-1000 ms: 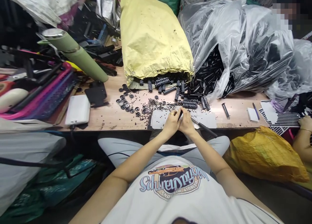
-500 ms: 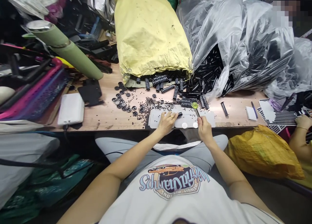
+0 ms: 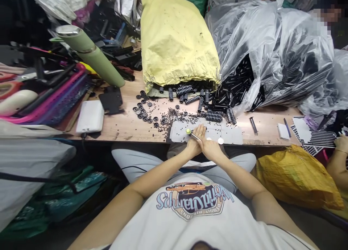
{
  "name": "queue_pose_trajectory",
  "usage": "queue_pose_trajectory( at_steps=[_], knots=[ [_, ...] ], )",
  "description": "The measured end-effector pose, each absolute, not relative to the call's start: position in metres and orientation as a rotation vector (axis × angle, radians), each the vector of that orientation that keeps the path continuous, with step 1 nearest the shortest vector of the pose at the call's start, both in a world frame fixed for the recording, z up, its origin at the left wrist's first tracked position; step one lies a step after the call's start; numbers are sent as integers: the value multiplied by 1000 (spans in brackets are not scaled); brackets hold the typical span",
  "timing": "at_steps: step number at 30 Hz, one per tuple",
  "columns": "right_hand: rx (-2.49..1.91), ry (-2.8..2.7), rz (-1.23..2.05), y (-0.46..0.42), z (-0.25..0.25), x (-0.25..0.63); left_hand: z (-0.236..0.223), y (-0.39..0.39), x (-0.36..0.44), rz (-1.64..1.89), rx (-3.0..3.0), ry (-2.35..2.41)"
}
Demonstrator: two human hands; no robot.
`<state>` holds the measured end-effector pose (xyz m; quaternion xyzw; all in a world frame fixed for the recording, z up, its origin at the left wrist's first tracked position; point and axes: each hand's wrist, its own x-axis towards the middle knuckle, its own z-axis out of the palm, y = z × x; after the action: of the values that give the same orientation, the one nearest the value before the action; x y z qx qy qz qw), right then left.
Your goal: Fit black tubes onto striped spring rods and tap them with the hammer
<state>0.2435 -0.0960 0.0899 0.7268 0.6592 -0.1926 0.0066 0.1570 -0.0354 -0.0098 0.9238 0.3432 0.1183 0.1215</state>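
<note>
My left hand (image 3: 194,143) and my right hand (image 3: 210,147) meet at the table's near edge, over a white sheet (image 3: 231,134). My right hand is closed on a thin metal tool with a yellow-green tip (image 3: 188,132), which points left across my left hand. My left hand's fingers are curled; what they hold is hidden. Small black beads (image 3: 170,117) lie scattered just beyond the sheet. Black washers (image 3: 141,110) lie to the left. Studded black cylinders (image 3: 212,115) lie in front of a yellow sack (image 3: 176,39).
A clear plastic bag of black tubes (image 3: 272,54) fills the back right. A green tube (image 3: 92,56), a white box (image 3: 90,116) and pink trays (image 3: 51,101) sit at left. Another person's hand (image 3: 341,143) works at far right beside a yellow bag (image 3: 296,175).
My right hand, apart half a second ago with the tool pointing away, has swung back to my left hand. The tool's tip now lies leftward over my left hand.
</note>
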Motion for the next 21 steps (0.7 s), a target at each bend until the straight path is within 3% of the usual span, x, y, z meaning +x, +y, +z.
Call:
queue_pose_trajectory(
  at_steps=[8, 14, 19, 21],
  knots=[
    [2455, 1908, -433, -94, 84, 286, 32, -14, 153, 112, 2518, 1006],
    [2522, 1786, -233, -95, 52, 336, 53, 63, 180, 387, 2310, 1350],
    [2622, 2009, 40, -37, 46, 355, 50, 128, 230, 226, 2256, 1446],
    [2649, 2031, -14, -8, 49, 367, 48, 132, 239, 177, 2203, 1433]
  ],
)
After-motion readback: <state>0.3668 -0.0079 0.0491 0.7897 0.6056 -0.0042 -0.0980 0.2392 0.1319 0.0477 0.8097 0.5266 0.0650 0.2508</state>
